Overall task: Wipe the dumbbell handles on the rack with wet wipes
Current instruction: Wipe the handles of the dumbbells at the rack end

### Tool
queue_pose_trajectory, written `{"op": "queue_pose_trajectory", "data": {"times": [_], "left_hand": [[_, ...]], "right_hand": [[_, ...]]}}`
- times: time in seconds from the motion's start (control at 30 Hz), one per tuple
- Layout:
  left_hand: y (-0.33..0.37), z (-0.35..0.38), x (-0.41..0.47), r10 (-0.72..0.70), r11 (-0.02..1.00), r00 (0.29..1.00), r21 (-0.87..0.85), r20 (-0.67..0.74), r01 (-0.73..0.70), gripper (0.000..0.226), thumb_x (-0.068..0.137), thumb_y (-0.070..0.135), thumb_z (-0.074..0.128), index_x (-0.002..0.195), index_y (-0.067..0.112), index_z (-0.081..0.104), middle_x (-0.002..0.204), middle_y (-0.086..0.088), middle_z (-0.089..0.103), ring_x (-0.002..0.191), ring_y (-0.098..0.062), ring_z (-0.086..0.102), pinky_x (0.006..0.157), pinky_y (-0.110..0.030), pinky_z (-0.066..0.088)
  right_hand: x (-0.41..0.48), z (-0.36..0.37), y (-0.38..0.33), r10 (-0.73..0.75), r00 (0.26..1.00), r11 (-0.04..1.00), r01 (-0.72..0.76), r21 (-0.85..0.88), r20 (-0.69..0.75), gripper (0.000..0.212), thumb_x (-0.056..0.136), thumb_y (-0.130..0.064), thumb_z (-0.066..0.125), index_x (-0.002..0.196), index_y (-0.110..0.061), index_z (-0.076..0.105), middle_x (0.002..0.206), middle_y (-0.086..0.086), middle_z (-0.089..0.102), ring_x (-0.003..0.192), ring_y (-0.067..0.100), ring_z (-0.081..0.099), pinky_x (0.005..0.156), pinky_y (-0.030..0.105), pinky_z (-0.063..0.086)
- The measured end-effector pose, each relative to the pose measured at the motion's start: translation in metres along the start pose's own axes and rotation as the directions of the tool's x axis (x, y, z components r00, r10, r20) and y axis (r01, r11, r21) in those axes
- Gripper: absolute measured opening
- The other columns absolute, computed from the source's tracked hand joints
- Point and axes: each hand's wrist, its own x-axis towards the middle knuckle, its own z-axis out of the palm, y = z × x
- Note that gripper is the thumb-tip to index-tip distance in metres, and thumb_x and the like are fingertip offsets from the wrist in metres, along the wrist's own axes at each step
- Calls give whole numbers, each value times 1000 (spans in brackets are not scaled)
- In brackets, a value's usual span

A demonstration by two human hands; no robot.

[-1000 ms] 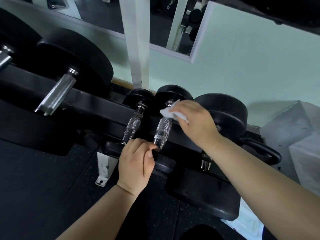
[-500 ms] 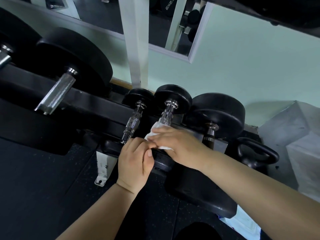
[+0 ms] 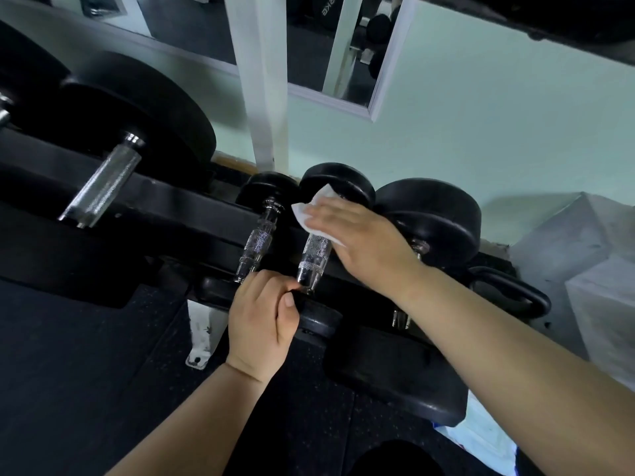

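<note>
Several black dumbbells lie on a black rack (image 3: 178, 207). My right hand (image 3: 364, 242) holds a white wet wipe (image 3: 314, 213) wrapped over the far end of the chrome handle (image 3: 314, 259) of a small dumbbell. My left hand (image 3: 264, 324) grips that dumbbell's near black head (image 3: 318, 319). To its left lies another small dumbbell with a chrome handle (image 3: 257, 243). A large dumbbell's chrome handle (image 3: 101, 185) shows at the left. A bigger dumbbell head (image 3: 433, 214) sits right of my right hand.
A black kettlebell handle (image 3: 515, 293) sits at the right end of the rack. A white rack post (image 3: 264, 80) and a mirror stand against the pale green wall. Grey blocks (image 3: 584, 262) stand at the right. The floor is black rubber matting (image 3: 68, 372).
My right hand slid the wipe from the near end of the handle back up to its far end. My left hand stayed on the dumbbell head.
</note>
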Motion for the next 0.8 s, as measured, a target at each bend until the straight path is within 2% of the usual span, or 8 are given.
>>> {"op": "queue_pose_trajectory", "data": {"times": [0.1,0.3,0.4,0.47,0.5,0.6,0.7,0.8], "left_hand": [[0,0,0,-16,1000,1000,-8,16,16,42,99,40,15,86,18,47,69,-11,62,73,-11,46,67,-24,38],[0,-2,0,-10,1000,1000,0,21,10,42,99,40,15,86,18,47,68,-10,62,72,-11,46,66,-22,37],[0,-3,1,7,1000,1000,-4,24,-7,42,100,40,15,85,18,47,67,-10,62,71,-11,46,65,-22,37],[0,-2,2,18,1000,1000,-3,19,-18,42,100,39,15,85,17,47,66,-10,62,71,-11,45,65,-22,37],[0,-2,2,19,1000,1000,-6,14,-19,42,100,39,15,85,17,48,66,-9,62,71,-11,45,65,-21,37],[0,-1,2,9,1000,1000,-12,4,-9,42,100,39,15,84,18,48,66,-10,62,71,-11,46,65,-22,37],[0,-1,1,-1,1000,1000,-11,10,1,41,99,39,15,84,18,47,66,-11,62,72,-12,46,65,-24,38],[-1,-1,1,2,1000,1000,-8,17,-1,41,99,39,15,84,18,47,66,-11,62,72,-12,46,66,-24,38]], "right_hand": [[-4,13,2,128,963,991,-134,8,237,41,78,4,41,112,0,62,128,15,55,126,34,42,106,44,31],[-16,-7,-2,44,963,999,-48,7,266,39,69,7,43,98,-1,69,113,12,65,109,33,58,95,38,33],[-28,-17,-6,161,953,970,-201,136,255,35,77,4,44,100,-5,69,113,7,66,104,10,60,94,19,39],[-36,-27,-10,459,845,797,-528,292,275,35,88,2,42,102,-16,68,114,0,64,94,-1,61,81,9,46],[-39,-30,-10,624,726,627,-686,369,289,35,90,0,41,100,-22,66,111,0,65,94,8,63,78,18,48],[-27,-29,-1,869,385,121,-775,620,311,30,91,3,40,111,-8,60,122,22,57,102,34,56,77,35,47],[-1,-17,-3,858,298,-128,-665,736,418,34,91,9,34,123,9,46,127,29,49,96,30,54,62,23,42],[13,-6,-10,781,329,-265,-596,758,531,35,91,10,30,123,12,45,102,24,59,75,25,54,61,28,48]]}}
